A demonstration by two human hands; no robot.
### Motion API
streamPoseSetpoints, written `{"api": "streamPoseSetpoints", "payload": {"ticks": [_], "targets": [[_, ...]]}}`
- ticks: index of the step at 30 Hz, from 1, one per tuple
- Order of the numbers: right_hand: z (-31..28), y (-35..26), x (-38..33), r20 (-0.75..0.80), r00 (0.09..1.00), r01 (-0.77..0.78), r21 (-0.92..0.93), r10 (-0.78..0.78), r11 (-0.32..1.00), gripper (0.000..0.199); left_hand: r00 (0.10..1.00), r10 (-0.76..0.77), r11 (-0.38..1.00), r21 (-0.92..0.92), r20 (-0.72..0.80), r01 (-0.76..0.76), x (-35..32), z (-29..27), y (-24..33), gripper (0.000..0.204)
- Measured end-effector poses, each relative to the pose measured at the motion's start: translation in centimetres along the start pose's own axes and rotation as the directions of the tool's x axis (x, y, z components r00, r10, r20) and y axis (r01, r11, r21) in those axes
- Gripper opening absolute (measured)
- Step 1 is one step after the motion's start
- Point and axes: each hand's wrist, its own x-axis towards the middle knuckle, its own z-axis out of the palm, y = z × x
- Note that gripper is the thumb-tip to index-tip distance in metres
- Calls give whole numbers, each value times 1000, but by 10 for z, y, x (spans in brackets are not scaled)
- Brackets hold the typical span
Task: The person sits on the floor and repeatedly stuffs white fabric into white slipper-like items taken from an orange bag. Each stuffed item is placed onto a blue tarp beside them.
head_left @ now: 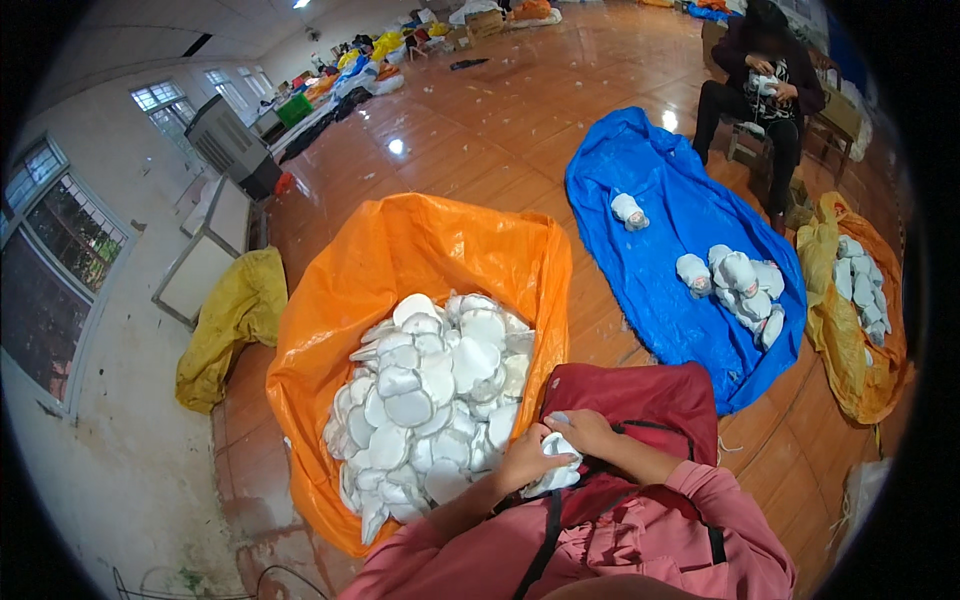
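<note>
My left hand [532, 457] grips a white, soft fabric piece [560, 474] above my lap, its thumb pressed on the top. Close beside it, my right hand [587, 433] pinches the far end of the same piece with bent fingers. The piece looks crumpled; its exact kind I cannot make out. Left of my hands, an orange sack [425, 225] lies spread wide, holding a heap of flat, rounded white fabric pieces [408, 408]. Beneath my hands a dark red cloth [640, 385] covers my lap.
To the right, a blue sheet [640, 270] carries several stuffed white bundles [738, 272]. Beyond it a seated person [765, 90] handles a white piece. A yellow-orange sack [822, 300] with more bundles lies far right. A yellow sack [235, 320] rests by the left wall.
</note>
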Motion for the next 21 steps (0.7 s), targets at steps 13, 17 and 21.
{"api": "streamPoseSetpoints", "payload": {"ticks": [13,17,21], "targets": [[-3,-17,26,174,984,81,-237,-40,968,43,992,-23,999,40,-127,29,0,3,-28,63],[-6,-20,32,245,968,117,-290,-44,950,41,971,-7,999,28,-238,14,-2,8,-28,58],[-6,-19,31,240,969,124,-246,-64,961,39,959,9,1000,2,-283,-8,-3,13,-30,52]]}}
